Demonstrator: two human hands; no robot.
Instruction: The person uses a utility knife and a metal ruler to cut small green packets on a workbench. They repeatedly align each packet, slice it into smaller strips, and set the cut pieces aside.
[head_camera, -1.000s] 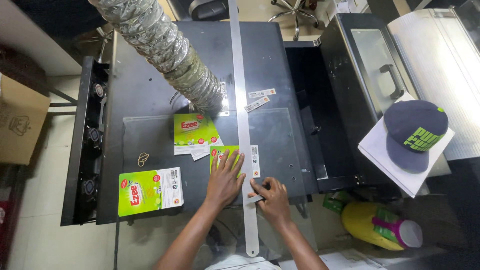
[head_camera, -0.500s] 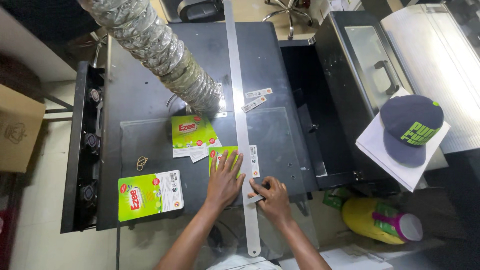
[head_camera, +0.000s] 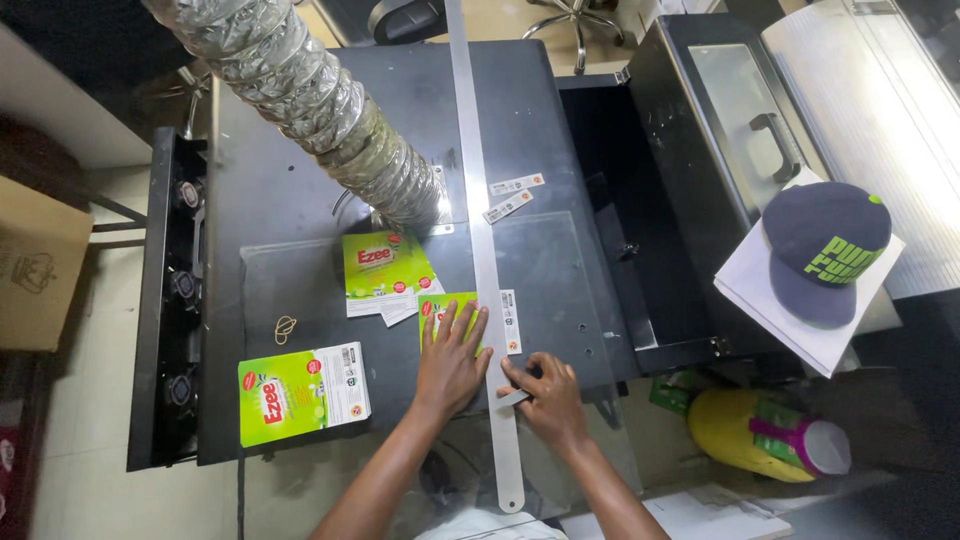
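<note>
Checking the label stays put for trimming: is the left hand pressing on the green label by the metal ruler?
Touching. The head view shows the left hand flat with fingers spread on the green label, beside the metal ruler.

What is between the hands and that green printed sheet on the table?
The left hand lies flat right on the green printed sheet, nothing between. The long metal ruler lies over the sheet's right part, between the two hands; the right hand sits at the ruler's right edge, holding a small tool whose kind cannot be told.
</note>
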